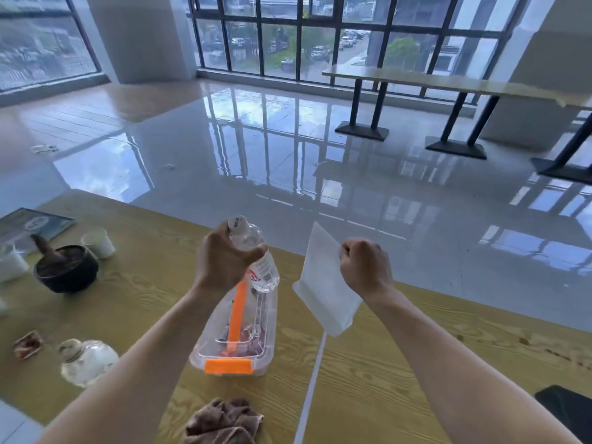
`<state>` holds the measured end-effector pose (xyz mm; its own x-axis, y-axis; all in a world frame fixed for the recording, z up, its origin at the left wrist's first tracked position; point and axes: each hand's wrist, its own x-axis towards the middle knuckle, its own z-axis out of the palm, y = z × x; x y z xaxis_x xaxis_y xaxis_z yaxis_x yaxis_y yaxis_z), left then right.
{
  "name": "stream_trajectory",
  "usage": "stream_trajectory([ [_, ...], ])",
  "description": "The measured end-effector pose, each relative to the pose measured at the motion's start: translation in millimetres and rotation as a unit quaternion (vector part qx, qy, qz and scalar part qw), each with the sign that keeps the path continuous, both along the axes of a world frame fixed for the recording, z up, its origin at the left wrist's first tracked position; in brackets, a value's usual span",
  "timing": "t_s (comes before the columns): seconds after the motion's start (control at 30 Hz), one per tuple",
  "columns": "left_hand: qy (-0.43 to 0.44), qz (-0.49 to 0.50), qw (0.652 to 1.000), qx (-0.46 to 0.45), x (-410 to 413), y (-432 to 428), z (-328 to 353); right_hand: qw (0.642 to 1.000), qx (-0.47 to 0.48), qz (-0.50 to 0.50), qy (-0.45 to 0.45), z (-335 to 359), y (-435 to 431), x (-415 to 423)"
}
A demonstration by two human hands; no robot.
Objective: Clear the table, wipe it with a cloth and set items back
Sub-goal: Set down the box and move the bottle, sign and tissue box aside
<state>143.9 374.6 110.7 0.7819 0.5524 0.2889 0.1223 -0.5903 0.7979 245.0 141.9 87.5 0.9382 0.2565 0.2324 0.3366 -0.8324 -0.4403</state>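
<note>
Head view, left hand (224,261) grips water bottle (261,264), right hand (365,267) grips white pouch (323,293)

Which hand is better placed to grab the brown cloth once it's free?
Probably the left hand. Both are busy now: it holds the water bottle above the clear bin, while the right hand holds the white packet. The brown cloth lies near the table edge, below the left forearm.
</note>
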Motion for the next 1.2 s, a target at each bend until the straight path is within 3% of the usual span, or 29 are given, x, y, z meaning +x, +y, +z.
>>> stream_trajectory([
  [0.6, 0.083, 0.072, 0.994, 0.015, 82, 166, -48, 0.999, -0.014, 0.005, 0.037, -49, 113, 63],
  [1.2, 0.168, 0.069, 0.983, 0.005, 82, 165, -116, 0.997, -0.039, 0.039, 0.047, -65, 141, 69],
])
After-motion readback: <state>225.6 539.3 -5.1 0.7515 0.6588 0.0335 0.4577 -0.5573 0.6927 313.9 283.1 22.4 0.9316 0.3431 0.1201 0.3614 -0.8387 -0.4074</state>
